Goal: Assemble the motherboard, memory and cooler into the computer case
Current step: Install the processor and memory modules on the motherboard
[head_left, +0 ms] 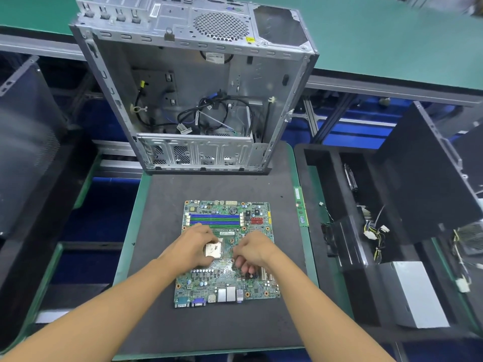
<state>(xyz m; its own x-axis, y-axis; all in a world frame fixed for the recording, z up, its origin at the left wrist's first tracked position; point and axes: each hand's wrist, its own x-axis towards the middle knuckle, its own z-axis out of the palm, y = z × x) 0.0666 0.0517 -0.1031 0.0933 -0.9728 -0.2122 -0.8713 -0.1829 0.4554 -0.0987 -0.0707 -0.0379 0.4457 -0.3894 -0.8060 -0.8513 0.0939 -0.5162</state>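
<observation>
A green motherboard (pixel 227 286) lies flat on the dark mat (pixel 162 205), with blue and green memory slots (pixel 214 220) at its far side. My left hand (pixel 194 245) holds a square metal processor (pixel 213 250) over the socket in the middle of the board. My right hand (pixel 252 253) rests on the board just right of the socket with its fingers curled; what they hold is hidden. The open silver computer case (pixel 198 82) stands beyond the board with loose black cables (pixel 209 113) inside. A green memory stick (pixel 301 207) lies at the mat's right edge.
A black foam tray (pixel 326 163) on the right holds a silver power supply (pixel 415 293), wired connectors (pixel 375 233) and black parts. Dark case panels lean at the left (pixel 26 142) and right (pixel 423 168). A green bench (pixel 379 37) runs behind the case.
</observation>
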